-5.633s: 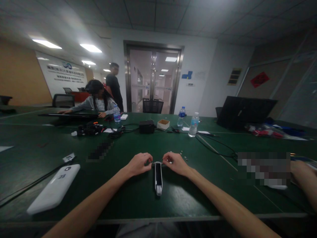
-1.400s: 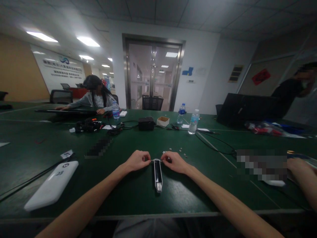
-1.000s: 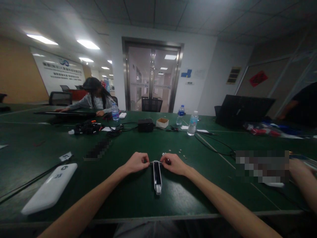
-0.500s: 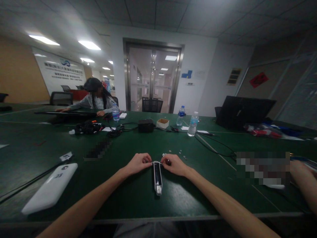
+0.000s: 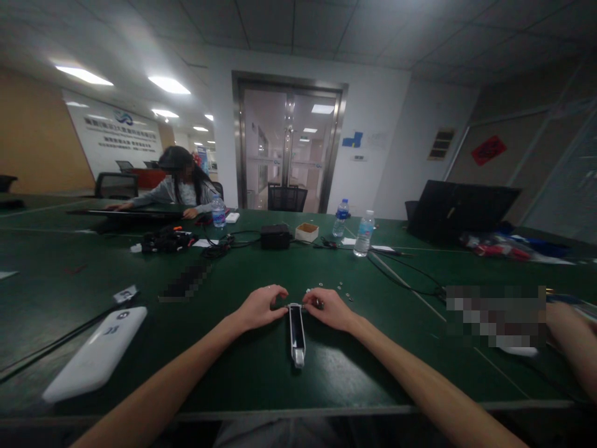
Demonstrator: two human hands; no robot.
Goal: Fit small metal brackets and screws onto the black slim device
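A long, narrow silver-framed piece (image 5: pixel 297 333) with a dark, glossy middle lies on the green table in front of me, its pale blocky end towards me. At its far left corner is my left hand (image 5: pixel 263 306), thumb tip close to the frame and index finger lifted apart from it. By the far right corner, my right hand (image 5: pixel 329 308) has its thumb and fingertips curled together; what they pinch is too small to make out. Several small ring-like parts (image 5: pixel 340 287) are scattered just beyond my right hand. A small light piece (image 5: pixel 308 290) shows beside its fingertips.
A white phone-shaped case (image 5: pixel 100 354) lies at left. Farther back are a black box (image 5: pixel 275 236), a small open carton (image 5: pixel 306 233), water bottles (image 5: pixel 364 234) and cables. Another person's hand (image 5: pixel 571 326) is at the right edge; a person (image 5: pixel 181 183) sits across the table.
The thumb and index finger of my left hand have parted, the index finger rising. My right hand's fingers have shifted slightly at the far right corner. The framed piece has stayed in place.
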